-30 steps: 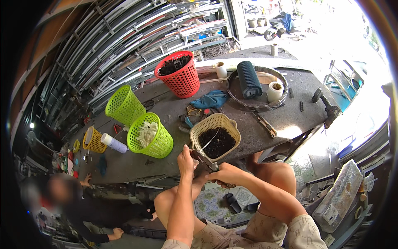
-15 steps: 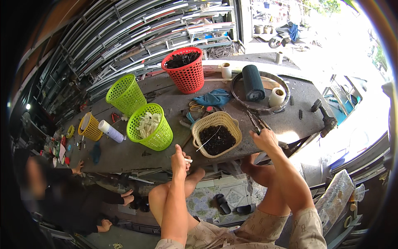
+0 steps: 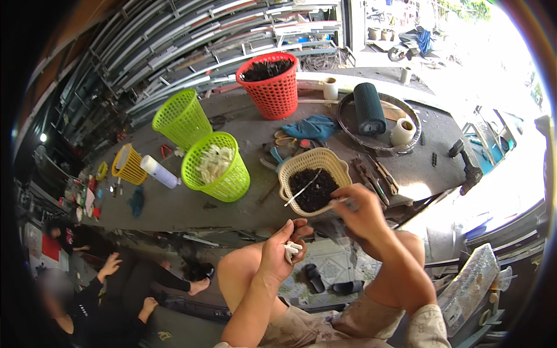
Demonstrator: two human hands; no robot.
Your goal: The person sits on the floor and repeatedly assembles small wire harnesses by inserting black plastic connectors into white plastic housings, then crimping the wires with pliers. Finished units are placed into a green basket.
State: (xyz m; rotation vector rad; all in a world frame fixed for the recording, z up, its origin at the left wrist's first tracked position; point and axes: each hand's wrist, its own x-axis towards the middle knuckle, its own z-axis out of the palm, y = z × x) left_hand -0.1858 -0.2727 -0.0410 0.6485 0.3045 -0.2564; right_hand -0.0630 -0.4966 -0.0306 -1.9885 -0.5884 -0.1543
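White pieces [image 3: 292, 250] sat in the curled left hand [image 3: 277, 249], nearside of the basket [image 3: 319, 156] — a loosened grip risked dropping them. The right hand [image 3: 362, 211] blurred beside the basket — opening and hold unclear.

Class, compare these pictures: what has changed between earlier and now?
The right hand let go of the dark plier-like tool, now lying right of the beige basket, then moved left toward that basket. The left hand still holds white pieces; the red basket stayed put.
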